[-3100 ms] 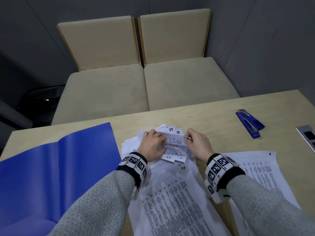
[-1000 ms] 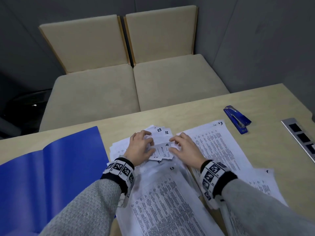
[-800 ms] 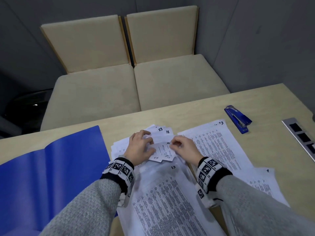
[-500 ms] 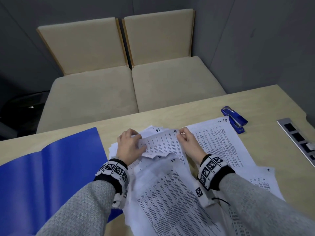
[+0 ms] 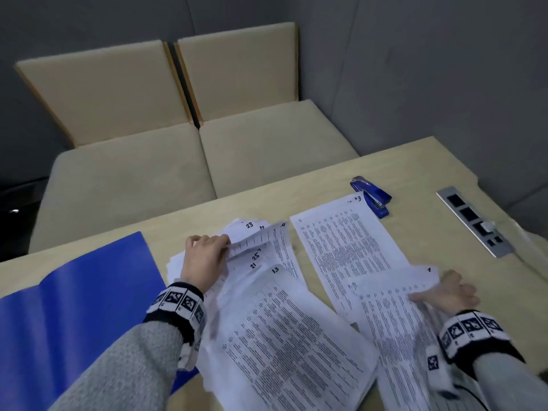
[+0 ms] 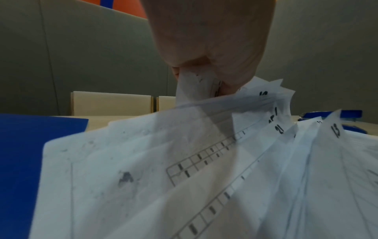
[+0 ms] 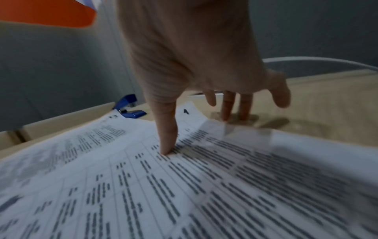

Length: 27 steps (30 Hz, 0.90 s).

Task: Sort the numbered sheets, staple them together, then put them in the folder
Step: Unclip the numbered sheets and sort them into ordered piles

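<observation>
Numbered printed sheets lie fanned out on the wooden table (image 5: 415, 173). My left hand (image 5: 207, 256) pinches the top edges of the middle pile (image 6: 196, 84), where corners marked 23, 25 and 21 show. Sheet 13 (image 5: 290, 336) lies on top nearer me. Sheet 3 (image 5: 347, 247) lies flat to the right. My right hand (image 5: 444, 292) is at the right edge of sheet 1 (image 5: 394, 315). Its thumb (image 7: 167, 145) presses on the print and its straight fingers (image 7: 235, 110) reach the table past the edge. The open blue folder (image 5: 74, 321) lies left; the blue stapler (image 5: 372, 197) sits behind sheet 3.
A metal socket strip (image 5: 474, 221) is set into the table at the far right. Two beige cushioned seats (image 5: 192, 161) stand against the grey wall beyond the table's far edge. Bare wood shows between the stapler and the socket strip.
My right hand has let go of the sheet held up at the middle pile and moved right and nearer, onto sheet 1. My left hand still pinches the pile.
</observation>
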Tool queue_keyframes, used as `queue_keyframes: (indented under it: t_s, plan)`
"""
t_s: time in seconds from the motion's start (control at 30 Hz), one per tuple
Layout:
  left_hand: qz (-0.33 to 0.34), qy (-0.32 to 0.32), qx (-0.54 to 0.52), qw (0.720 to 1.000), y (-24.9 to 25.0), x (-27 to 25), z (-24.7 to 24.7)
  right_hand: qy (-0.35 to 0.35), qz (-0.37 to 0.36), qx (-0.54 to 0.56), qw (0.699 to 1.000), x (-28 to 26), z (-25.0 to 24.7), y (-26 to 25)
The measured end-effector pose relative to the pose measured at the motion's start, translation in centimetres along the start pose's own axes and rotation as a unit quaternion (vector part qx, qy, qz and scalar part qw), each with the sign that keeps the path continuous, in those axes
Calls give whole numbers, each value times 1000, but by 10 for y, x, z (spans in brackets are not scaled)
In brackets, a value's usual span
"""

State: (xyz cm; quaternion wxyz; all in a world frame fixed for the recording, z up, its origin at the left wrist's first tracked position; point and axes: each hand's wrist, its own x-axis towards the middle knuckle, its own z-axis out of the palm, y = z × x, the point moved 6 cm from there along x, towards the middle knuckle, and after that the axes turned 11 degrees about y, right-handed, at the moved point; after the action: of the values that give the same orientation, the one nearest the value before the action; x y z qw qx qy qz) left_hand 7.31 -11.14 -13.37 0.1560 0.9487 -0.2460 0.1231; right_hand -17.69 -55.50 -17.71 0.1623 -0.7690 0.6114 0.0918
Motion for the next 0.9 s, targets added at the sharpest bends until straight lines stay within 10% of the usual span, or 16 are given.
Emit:
queue_keyframes:
  t_s: [0.53,0.77,0.9]
  plan:
    - [122,66,10,990,40,-13,-46,-99,-85,27,991,15,24,-30]
    - [-46,-33,-171,984,13,-1,-61,-107,-99,-20,989,13,18,-39]
    - [-15,-20,-101,995,11,9,-66,-82,-136,-12,987,18,4,-56]
